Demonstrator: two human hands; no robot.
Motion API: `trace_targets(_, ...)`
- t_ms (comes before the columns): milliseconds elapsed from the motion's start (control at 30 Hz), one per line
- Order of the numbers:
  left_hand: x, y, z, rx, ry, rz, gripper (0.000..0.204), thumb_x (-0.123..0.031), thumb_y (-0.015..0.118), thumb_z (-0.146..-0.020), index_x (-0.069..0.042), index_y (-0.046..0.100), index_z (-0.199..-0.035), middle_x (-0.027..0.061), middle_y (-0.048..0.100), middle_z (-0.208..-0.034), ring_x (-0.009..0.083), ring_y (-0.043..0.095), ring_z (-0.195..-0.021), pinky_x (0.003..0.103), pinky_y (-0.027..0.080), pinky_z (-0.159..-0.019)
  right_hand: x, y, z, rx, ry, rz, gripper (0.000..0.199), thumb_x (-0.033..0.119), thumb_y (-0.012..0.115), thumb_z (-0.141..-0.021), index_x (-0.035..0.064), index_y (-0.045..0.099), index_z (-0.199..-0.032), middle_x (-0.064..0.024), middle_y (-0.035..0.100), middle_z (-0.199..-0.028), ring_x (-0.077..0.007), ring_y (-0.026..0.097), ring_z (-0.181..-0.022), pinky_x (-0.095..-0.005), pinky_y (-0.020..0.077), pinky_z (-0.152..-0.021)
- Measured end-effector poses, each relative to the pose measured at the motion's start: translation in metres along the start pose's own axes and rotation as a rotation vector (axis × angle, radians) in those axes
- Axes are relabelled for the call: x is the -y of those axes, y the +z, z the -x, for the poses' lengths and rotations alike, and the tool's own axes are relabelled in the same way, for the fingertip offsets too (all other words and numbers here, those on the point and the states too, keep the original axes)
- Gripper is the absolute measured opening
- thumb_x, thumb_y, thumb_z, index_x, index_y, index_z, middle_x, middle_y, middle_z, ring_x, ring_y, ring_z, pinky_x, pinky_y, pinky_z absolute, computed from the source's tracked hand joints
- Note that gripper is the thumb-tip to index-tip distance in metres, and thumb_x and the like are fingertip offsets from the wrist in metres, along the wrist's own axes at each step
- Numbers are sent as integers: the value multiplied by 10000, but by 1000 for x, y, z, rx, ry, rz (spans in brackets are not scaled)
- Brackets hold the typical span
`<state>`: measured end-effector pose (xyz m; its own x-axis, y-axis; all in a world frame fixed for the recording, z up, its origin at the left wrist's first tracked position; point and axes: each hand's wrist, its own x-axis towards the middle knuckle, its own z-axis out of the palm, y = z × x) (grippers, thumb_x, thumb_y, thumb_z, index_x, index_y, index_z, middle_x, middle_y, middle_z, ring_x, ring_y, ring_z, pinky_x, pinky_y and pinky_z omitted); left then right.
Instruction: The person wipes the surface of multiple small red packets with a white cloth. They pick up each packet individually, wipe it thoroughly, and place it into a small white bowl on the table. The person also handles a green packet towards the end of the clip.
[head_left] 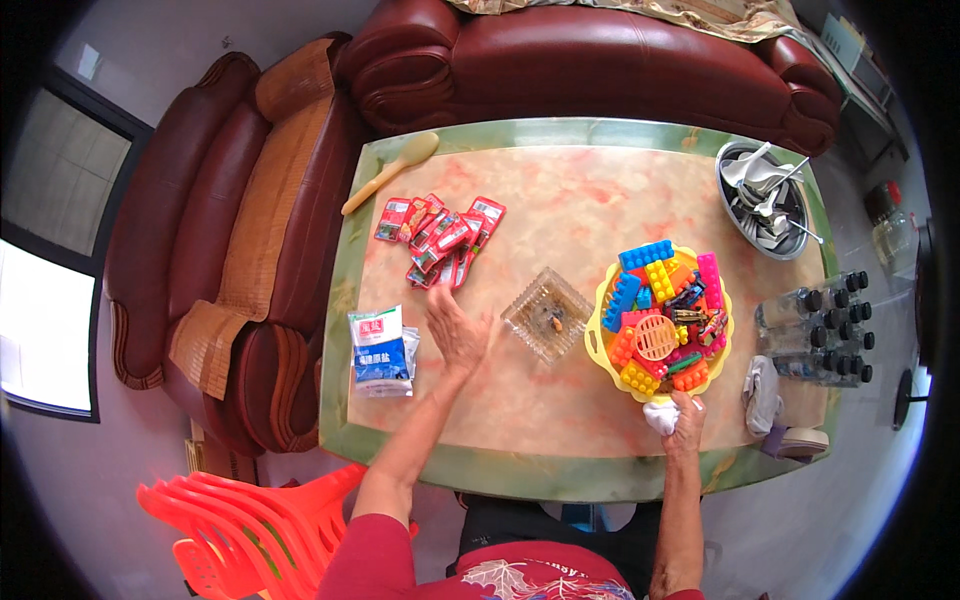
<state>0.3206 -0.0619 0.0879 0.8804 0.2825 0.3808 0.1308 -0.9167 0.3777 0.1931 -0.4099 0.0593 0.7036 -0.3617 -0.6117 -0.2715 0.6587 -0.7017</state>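
My left hand (pixel 458 330) reaches over the table with its fingers spread and nothing in them. Its fingertips are close to a pile of small red packets (pixel 440 240); whether they touch is hard to tell. Left of that hand lie blue-and-white plastic bags (pixel 381 352). My right hand (pixel 685 422) is closed on a crumpled white cloth (pixel 660 416) at the near edge of a yellow scalloped basket (pixel 593 347). Colourful building blocks (pixel 622 302) and a round orange lattice piece (pixel 656 338) fill the basket. Part of the cloth is hidden by my fingers.
A square glass ashtray (pixel 525 318) sits mid-table. A wooden spoon (pixel 390 172) lies far left, and a metal bowl (pixel 790 250) of spoons stands far right. Several dark-capped bottles (pixel 800 305), a grey cloth (pixel 762 395) and a tape roll (pixel 803 442) line the right edge.
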Motion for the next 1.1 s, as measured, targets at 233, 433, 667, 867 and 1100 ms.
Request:
trace_targets(233, 89, 47, -75, -35, -257, 133, 786, -461, 649, -767, -39, 324, -1345, 244, 357, -1330, 412, 352, -1229, 515, 316, -998, -4, -6, -13, 29, -42, -3, 200, 24, 567, -749, 0, 563, -947, -82, 627, -862, -223, 644, -724, -350, 548, -649)
trace_targets(433, 158, 76, -135, 34, -302, 146, 865, -479, 646, -755, -32, 271, -1393, 230, 308, -1409, 382, 297, -1306, 514, 284, -1042, -17, -15, -34, -24, -139, -5, 137, 48, 564, -792, 15, 533, -921, -66, 604, -814, -195, 629, -696, -347, 536, -603)
trace_targets(667, 215, 96, -186, 131, -373, 272, 943, -522, 672, -715, -14, 275, -1403, 236, 300, -1431, 348, 294, -1328, 435, 233, -1089, -44, -34, -41, 121, -129, -169, 269, 269, 615, -874, 46, 559, -1014, -24, 599, -786, -120, 587, -637, -268, 480, -509)
trace_targets(867, 163, 87, -183, 372, -337, 121, 930, -685, 640, -654, -107, 405, -1343, 186, 331, -1398, 362, 274, -1307, 488, 192, -1070, -81, -76, -36, 41, -115, -151, 246, 264, 598, -894, 64, 574, -1035, -63, 611, -826, -149, 582, -686, -292, 494, -597)
trace_targets(1100, 125, 73, -167, 495, -163, 171, 947, -694, 679, -603, -66, 430, -1267, 193, 412, -1307, 340, 369, -1242, 457, 283, -1029, -83, -58, -42, -64, -96, -75, 220, 245, 581, -906, 65, 585, -1032, -27, 608, -812, -123, 577, -661, -258, 469, -553)
